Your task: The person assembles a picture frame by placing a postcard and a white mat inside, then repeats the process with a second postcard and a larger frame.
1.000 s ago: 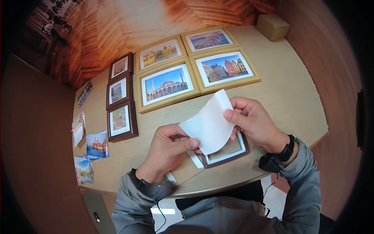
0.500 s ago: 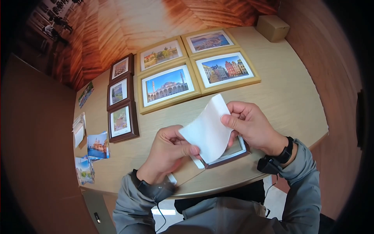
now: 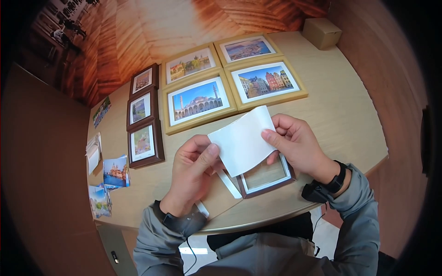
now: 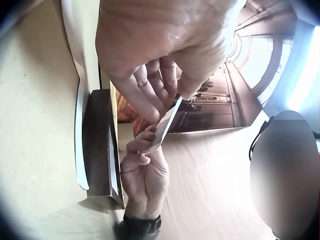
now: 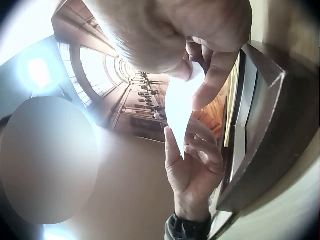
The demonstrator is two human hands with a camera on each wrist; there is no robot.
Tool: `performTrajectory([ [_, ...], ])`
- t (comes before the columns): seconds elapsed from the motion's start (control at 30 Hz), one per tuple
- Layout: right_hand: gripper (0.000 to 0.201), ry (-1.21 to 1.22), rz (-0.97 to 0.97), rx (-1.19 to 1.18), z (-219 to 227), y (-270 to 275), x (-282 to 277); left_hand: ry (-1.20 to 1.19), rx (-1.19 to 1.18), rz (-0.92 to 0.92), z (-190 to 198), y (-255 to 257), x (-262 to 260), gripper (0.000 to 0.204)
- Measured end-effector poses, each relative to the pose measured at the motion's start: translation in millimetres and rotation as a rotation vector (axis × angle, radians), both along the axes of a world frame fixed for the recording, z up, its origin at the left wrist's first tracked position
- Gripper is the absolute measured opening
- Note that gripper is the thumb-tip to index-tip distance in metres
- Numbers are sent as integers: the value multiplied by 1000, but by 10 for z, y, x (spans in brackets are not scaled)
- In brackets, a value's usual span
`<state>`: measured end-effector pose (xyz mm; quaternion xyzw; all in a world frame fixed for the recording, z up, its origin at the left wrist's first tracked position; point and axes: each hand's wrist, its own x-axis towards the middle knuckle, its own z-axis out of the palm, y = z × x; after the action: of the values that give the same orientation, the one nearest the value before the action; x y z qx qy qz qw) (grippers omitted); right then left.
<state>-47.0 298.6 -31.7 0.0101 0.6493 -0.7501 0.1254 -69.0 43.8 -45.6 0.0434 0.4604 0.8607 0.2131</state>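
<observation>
A white sheet [image 3: 244, 140], gently curved, is held up above the table between both hands. My left hand [image 3: 193, 161] pinches its left edge, thumb on the near face. At the opposite edge my right hand [image 3: 294, 140] pinches it between thumb and fingers. Both wrist views show the sheet [image 5: 180, 105] nearly edge-on. Below it lies a dark brown picture frame [image 3: 269, 188] with a pale inner border, partly covered by the sheet and the right hand. Left of this frame is a tan board [image 3: 225, 198] with white strips, partly under the left hand.
Several yellow frames [image 3: 234, 87] with pictures stand at the back, beside a column of 3 dark brown frames [image 3: 159, 142]. Loose photos [image 3: 115, 171] and a pile of white cards [image 3: 93, 154] lie at the left edge. A small cardboard box [image 3: 322, 33] sits at the far right.
The left hand has moved up and slightly left, its thumb now higher on the sheet. The sheet has lifted and spread wider between the hands, uncovering more of the dark frame below.
</observation>
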Motion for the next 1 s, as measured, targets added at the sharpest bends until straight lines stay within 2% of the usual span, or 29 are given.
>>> performTrajectory([
  [0.1,20,9,47,9,1,0,15,77,102,-109,-169,-117,-29,14],
  [0.23,20,14,77,-28,21,-1,23,66,123,-151,-120,-89,-8,12],
  [0.3,19,19,25,-3,12,2,-1,-38,-1,-17,12,-18,-7,10],
  [0.33,19,23,-24,21,12,3,-15,-36,0,-18,28,-20,0,10],
  [0.4,19,25,-44,-2,7,-21,-9,99,-198,-110,36,-27,21,16],
  [0.5,20,9,-45,-32,0,-21,17,96,-266,-213,104,13,75,23],
  [0.6,22,-18,7,-69,25,-39,42,176,-224,-295,-38,-145,37,27],
  [0.77,23,-53,35,-180,0,-6,42,177,-178,-249,-35,-114,66,28],
  [0.83,22,-100,137,-235,-10,20,48,181,-186,-225,-13,-138,69,29],
  [0.9,21,-99,155,-233,-6,8,64,237,-209,-388,24,-213,38,33],
  [0.93,20,-97,172,-230,2,3,71,236,-210,-389,55,-185,47,33],
  [0.97,20,-97,171,-231,19,-8,68,231,-236,-270,94,-137,67,29],
  [1.0,19,-50,98,-122,43,-26,55,225,-261,-149,117,-111,74,26],
])
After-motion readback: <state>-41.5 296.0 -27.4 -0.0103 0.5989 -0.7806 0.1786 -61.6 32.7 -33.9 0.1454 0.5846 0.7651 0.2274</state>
